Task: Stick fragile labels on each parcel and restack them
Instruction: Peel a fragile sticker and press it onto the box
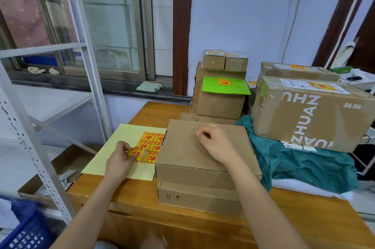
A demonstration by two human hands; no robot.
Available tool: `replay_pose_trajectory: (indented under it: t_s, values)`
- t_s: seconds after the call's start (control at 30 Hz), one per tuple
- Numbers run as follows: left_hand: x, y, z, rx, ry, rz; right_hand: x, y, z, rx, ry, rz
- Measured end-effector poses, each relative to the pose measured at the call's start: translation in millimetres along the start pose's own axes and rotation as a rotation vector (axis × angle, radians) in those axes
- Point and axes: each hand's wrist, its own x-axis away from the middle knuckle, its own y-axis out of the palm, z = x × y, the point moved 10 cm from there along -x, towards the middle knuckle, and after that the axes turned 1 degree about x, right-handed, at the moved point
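Fragile label (136,153): red print on yellow, text too small to read, partly covered by fingers. It is half-peeled above the pale backing sheet (113,153) on the tabletop (129,194). Left hand (120,161) pinches the label. Right hand (216,143) rests on the top parcel (182,147), fingers loosely curled, holding nothing.

Matt cardboard parcel (203,147) on glossy wooden table (142,198)
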Motion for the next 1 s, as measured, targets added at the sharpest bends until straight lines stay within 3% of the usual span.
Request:
replay_pose_trajectory:
  t_s: [0.47, 0.8, 1.0]
  values:
    - [2.6, -6.5, -4.7, 0.081, -0.045, 0.050, 1.1, -1.4, -0.8, -0.001, -0.004, -0.003]
    - [9.6, -23.5, -7.8, 0.318, -0.102, 0.187, 2.6, -0.8, 0.9, -0.004, 0.017, -0.011]
    - [15.6, -33.8, 18.4, 0.318, -0.009, 0.223, 4.1, -1.0, 0.8, -0.004, 0.032, -0.017]
